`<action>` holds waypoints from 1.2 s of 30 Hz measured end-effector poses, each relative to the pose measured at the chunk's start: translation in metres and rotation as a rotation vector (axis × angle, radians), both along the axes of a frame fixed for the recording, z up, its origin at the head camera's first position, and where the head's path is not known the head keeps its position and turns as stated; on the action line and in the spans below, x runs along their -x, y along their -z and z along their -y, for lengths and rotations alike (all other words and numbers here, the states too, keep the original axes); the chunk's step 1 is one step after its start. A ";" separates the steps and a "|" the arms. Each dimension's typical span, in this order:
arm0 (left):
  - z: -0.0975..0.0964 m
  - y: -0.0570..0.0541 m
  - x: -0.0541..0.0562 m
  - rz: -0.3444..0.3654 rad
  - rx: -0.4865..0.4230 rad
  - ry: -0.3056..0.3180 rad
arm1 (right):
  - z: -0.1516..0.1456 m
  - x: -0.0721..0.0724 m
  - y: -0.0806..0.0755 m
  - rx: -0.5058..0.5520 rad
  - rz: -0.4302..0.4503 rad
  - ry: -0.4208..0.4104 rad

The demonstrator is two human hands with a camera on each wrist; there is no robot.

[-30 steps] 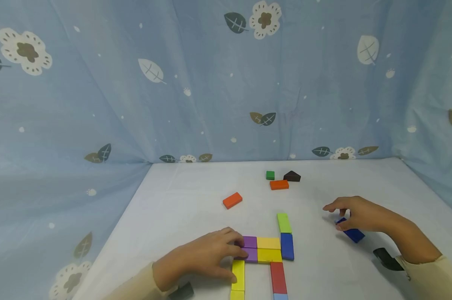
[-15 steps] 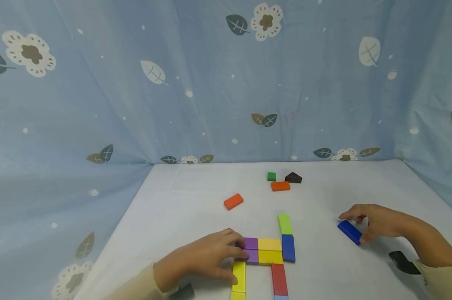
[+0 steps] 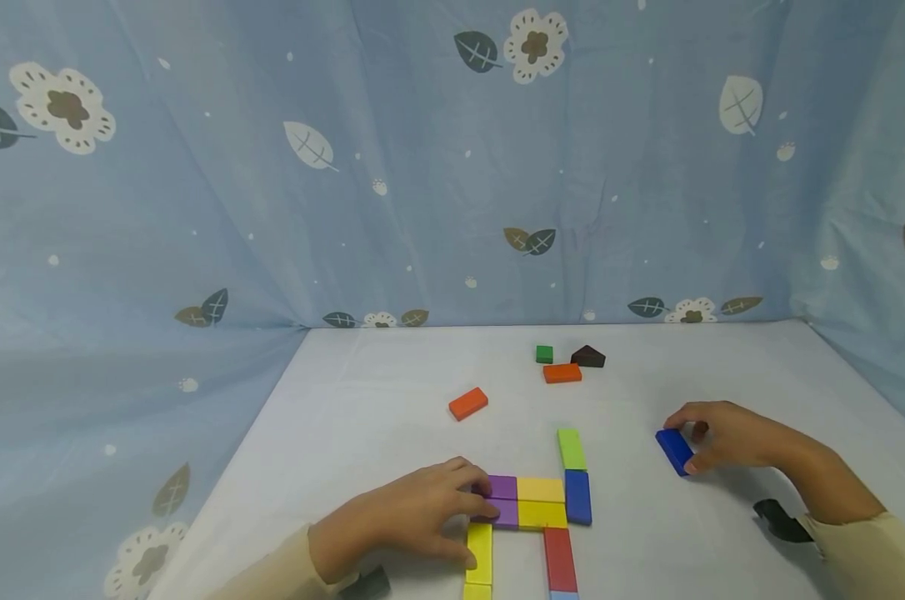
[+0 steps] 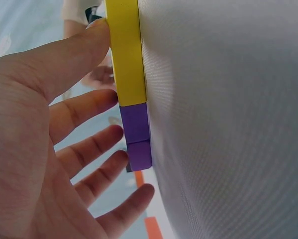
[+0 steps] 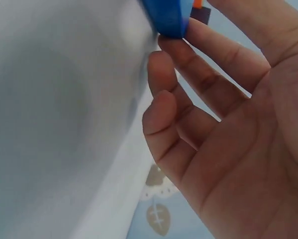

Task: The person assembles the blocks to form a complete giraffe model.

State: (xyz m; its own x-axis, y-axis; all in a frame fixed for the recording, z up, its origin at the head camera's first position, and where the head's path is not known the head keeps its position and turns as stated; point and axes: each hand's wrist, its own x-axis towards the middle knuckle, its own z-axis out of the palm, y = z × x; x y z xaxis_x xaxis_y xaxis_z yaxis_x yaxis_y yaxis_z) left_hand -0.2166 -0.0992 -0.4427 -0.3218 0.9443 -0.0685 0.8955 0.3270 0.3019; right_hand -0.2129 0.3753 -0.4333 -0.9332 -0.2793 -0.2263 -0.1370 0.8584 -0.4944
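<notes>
On the right of the head view my right hand (image 3: 741,437) pinches a blue rectangular block (image 3: 675,452) between thumb and fingertips, close to the white tabletop. In the right wrist view the fingers touch the end of that blue block (image 5: 166,17), while the last two fingers curl free. My left hand (image 3: 415,512) rests against a flat block layout, its fingertips on two purple blocks (image 3: 503,488) and its thumb at a yellow block (image 3: 480,554). Seen from the left wrist, the fingers are spread along the edge of the yellow block (image 4: 126,55) and the purple blocks (image 4: 135,123).
The layout continues with yellow blocks (image 3: 541,502), a second blue block (image 3: 577,497), a light green block (image 3: 572,449) and a red block (image 3: 560,559). Farther back lie two orange blocks (image 3: 468,404), a green cube (image 3: 545,354) and a dark triangular block (image 3: 588,357).
My right hand first drew back to the right beside the blue block, then took hold of it and shifted it slightly left and away. The left hand has stayed in place.
</notes>
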 end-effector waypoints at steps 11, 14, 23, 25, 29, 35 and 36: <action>0.000 0.001 -0.001 0.003 -0.001 0.002 | 0.032 0.018 0.004 -0.020 0.014 0.069; 0.000 0.001 0.000 0.004 0.001 0.000 | 0.038 0.023 0.007 -0.034 -0.002 0.070; 0.000 0.000 0.000 0.007 0.002 -0.003 | 0.055 0.034 0.009 -0.027 -0.034 0.094; 0.000 -0.001 0.000 0.008 0.001 -0.004 | 0.059 0.037 0.009 -0.023 -0.044 0.087; 0.000 -0.001 0.000 0.008 -0.002 -0.001 | 0.065 0.040 0.010 -0.032 -0.048 0.089; 0.000 -0.001 0.000 -0.002 -0.006 0.005 | 0.067 0.044 0.008 -0.066 -0.047 0.025; 0.000 -0.001 0.000 -0.005 -0.006 0.006 | 0.066 0.044 0.007 -0.065 -0.050 0.006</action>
State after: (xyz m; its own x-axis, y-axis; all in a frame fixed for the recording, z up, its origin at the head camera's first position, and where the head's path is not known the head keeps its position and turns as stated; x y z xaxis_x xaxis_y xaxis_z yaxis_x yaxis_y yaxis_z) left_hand -0.2166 -0.0992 -0.4416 -0.3163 0.9467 -0.0614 0.8989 0.3198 0.2995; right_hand -0.2570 0.3090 -0.4408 -0.9454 -0.2596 -0.1969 -0.1547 0.8895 -0.4299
